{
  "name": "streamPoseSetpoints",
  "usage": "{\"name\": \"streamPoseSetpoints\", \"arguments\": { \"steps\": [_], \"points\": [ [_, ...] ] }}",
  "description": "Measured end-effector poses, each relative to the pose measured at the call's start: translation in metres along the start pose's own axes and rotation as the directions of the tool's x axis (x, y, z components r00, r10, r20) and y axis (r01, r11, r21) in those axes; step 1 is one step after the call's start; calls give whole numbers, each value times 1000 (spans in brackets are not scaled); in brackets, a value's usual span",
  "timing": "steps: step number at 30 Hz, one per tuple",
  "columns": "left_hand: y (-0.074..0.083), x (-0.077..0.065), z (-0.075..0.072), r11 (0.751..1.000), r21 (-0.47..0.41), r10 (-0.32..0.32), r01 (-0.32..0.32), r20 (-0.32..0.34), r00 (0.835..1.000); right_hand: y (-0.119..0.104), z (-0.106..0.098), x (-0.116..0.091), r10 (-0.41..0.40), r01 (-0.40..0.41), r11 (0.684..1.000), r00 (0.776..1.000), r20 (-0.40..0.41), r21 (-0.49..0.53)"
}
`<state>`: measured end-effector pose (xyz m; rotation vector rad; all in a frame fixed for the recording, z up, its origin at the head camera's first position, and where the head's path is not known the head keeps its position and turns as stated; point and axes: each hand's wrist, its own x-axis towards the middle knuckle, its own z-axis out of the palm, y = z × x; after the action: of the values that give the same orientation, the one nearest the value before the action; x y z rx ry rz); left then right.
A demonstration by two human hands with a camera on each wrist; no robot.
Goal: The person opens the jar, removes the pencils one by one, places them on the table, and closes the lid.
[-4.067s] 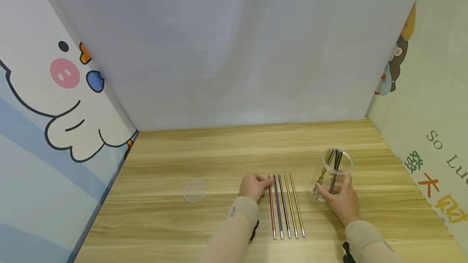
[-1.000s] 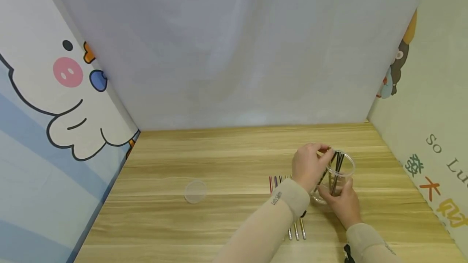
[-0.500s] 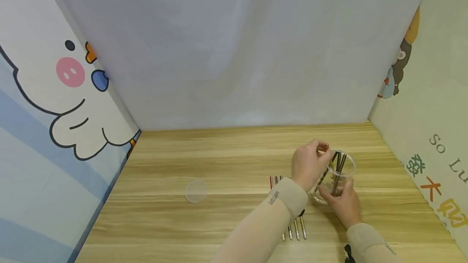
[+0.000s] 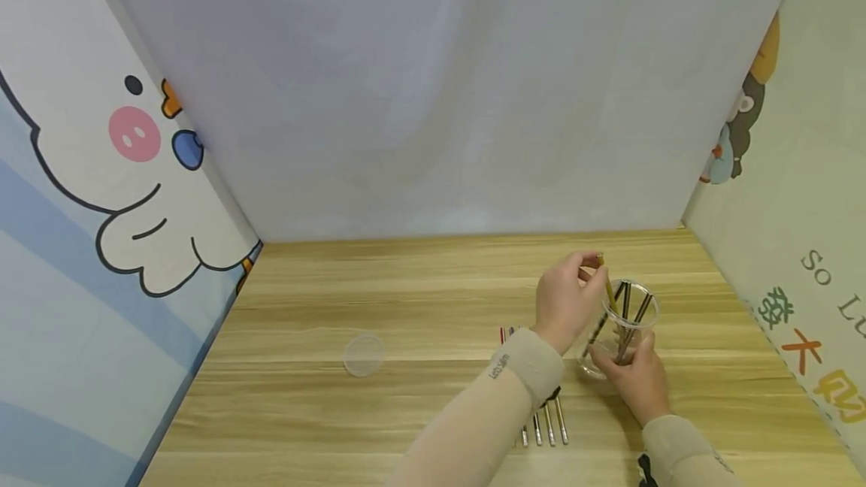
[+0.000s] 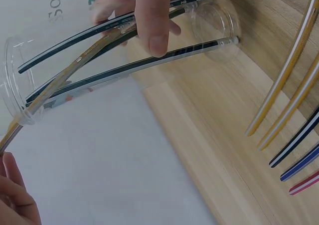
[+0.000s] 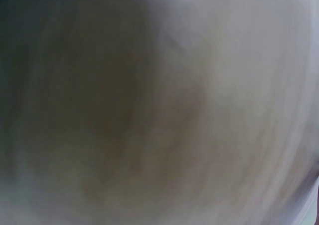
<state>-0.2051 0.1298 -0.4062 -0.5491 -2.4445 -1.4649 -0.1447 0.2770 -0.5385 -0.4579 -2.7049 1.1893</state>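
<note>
In the head view my left hand (image 4: pixel 567 300) pinches the upper end of a yellow pencil (image 4: pixel 610 293) that slants out over the rim of a clear plastic jar (image 4: pixel 655 319). The left wrist view shows this yellow pencil (image 5: pixel 75 65) still partly inside the jar, beside several dark green pencils (image 5: pixel 119 71). My right hand (image 4: pixel 636 382) grips the jar low on its side, thumb and fingers around the wall. A row of pencils lies on the table under my left forearm: two yellow (image 5: pixel 281 80), one black (image 5: pixel 294 137), one blue (image 5: pixel 301 162), one red (image 5: pixel 304 183).
A round translucent lid (image 4: pixel 364 355) lies flat on the wooden table (image 4: pixel 304 427), left of the pencil row. A plain grey-white wall stands behind the table, with printed panels at both sides. The right wrist view is too blurred to make anything out.
My left hand has come from the red pencil in the row over to the jar. Lately it has lifted slightly, raising the yellow pencil; the dark pencils inside have spread apart. My right hand stays.
</note>
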Motion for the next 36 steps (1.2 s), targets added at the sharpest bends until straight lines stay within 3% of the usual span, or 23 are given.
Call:
{"name": "streamPoseSetpoints", "arguments": {
  "steps": [6,16,28,36],
  "points": [
    [-1,1,-7,997,-45,54,-57,-56,997,0,-2,-2,13,-13,1000,1000,24,-6],
    [-4,3,-17,987,-157,0,-8,-46,999,2,-1,-4,-13,13,1000,1000,5,-10],
    [-10,7,-32,960,-278,-12,-42,-189,982,-1,-3,-6,-3,3,1000,1000,10,-23],
    [-13,9,-46,938,-346,-58,-27,-233,971,-4,-5,-7,-6,6,1000,1000,4,-12]
  ]
}}
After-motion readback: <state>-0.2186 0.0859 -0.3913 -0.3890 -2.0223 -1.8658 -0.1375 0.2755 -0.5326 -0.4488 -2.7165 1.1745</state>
